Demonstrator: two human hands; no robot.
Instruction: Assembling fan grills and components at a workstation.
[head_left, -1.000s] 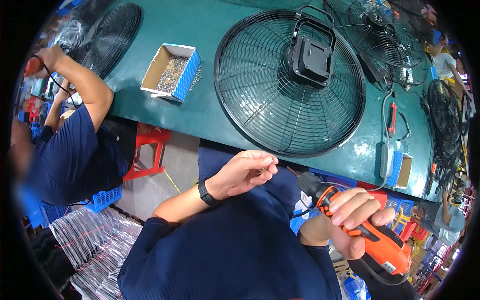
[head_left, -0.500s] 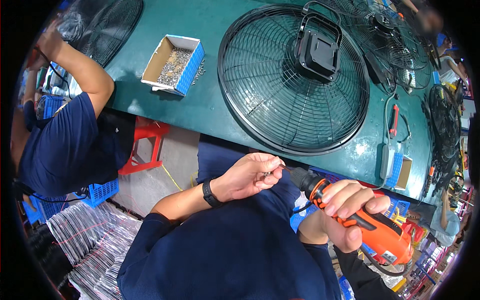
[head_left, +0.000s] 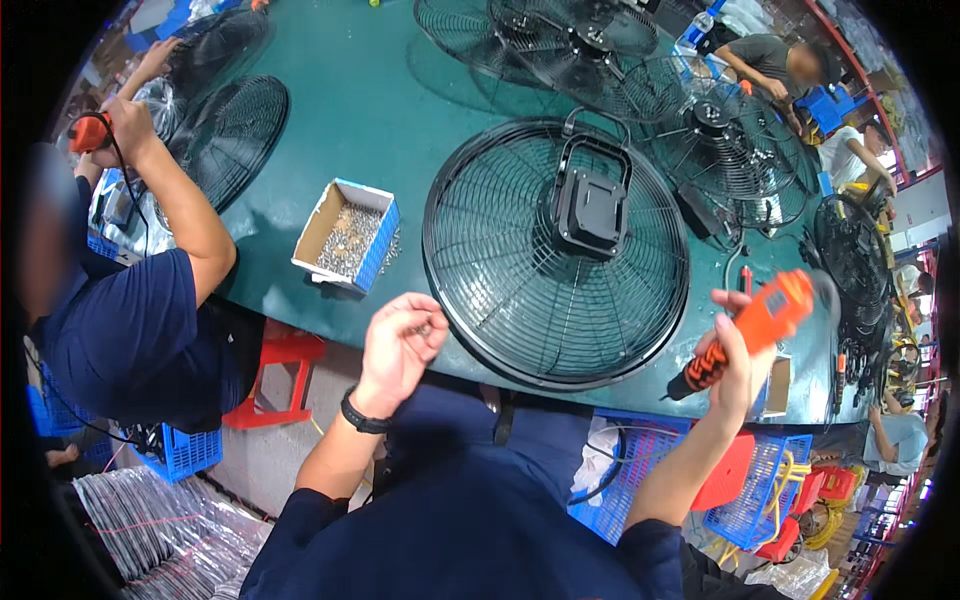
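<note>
A round black wire fan grille (head_left: 480, 290) with a black motor housing (head_left: 590, 215) and handle lies on the green table in front of me. My left hand (head_left: 398, 345) is at the grille's near left edge, fingers curled around small metal screws that show only partly. My right hand (head_left: 742, 365) grips an orange and black electric screwdriver (head_left: 765, 318) beside the grille's right edge, its dark tip pointing down and to the left. Left of the grille, an open blue and white cardboard box (head_left: 378, 245) holds many small screws (head_left: 355, 228), with several more loose beside it.
More fan grilles (head_left: 710, 120) lie at the far right, others (head_left: 235, 140) at the far left. A co-worker's arm (head_left: 185, 195) reaches over the table at left. A red stool (head_left: 285, 375) and blue crates (head_left: 640, 470) stand below the table edge.
My hands have moved apart and up over the table edge. The screwdriver tip has left my left fingers, and the tool has swung up at the right.
</note>
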